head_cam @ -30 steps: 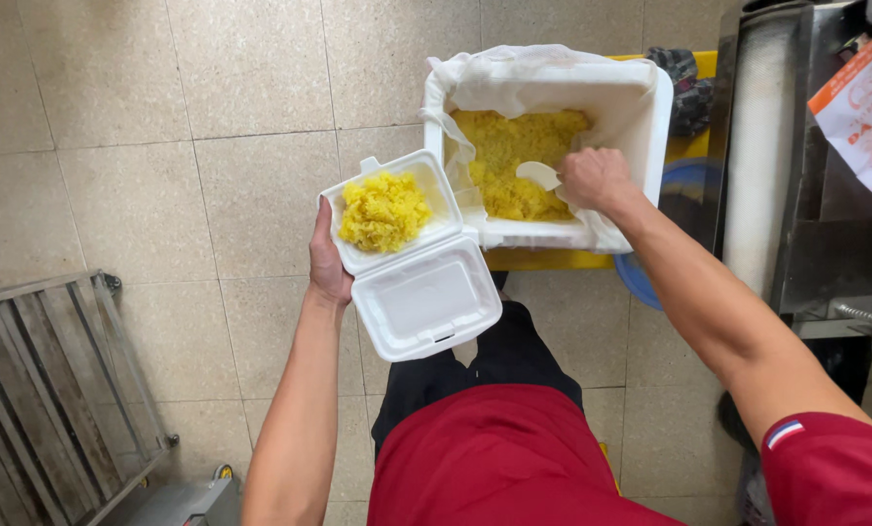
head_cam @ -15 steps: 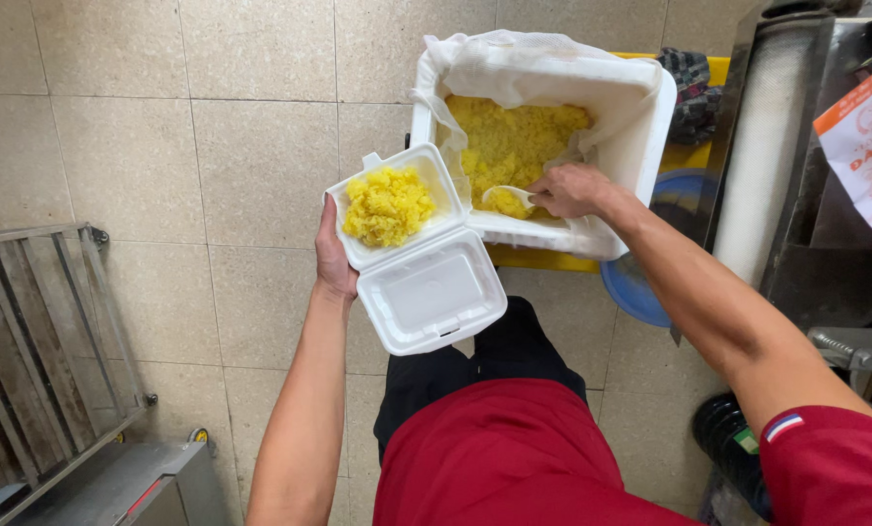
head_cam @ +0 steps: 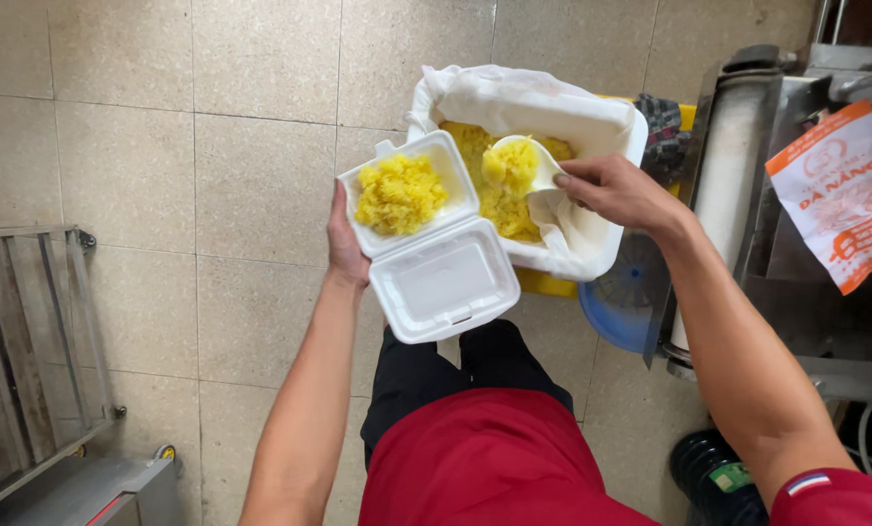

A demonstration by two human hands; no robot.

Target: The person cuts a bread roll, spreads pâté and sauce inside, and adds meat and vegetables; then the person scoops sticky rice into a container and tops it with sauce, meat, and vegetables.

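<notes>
The left hand [head_cam: 346, 244] is gripping the side of an open white foam box [head_cam: 431, 239], partly filled with yellow rice [head_cam: 400, 193]. The right hand [head_cam: 619, 190] is holding a white spoon [head_cam: 526, 168], heaped with rice, above a large cloth-lined white tub [head_cam: 592, 122] of rice, just beside the box, over the tiled floor [head_cam: 212, 146].

We see a matt white foam clamshell box [head_cam: 434, 255] and a smooth plastic spoon [head_cam: 520, 164]. White cloth [head_cam: 514, 97] lines the foam tub [head_cam: 606, 255]; the floor tiles [head_cam: 212, 127] look dull and speckled.
</notes>
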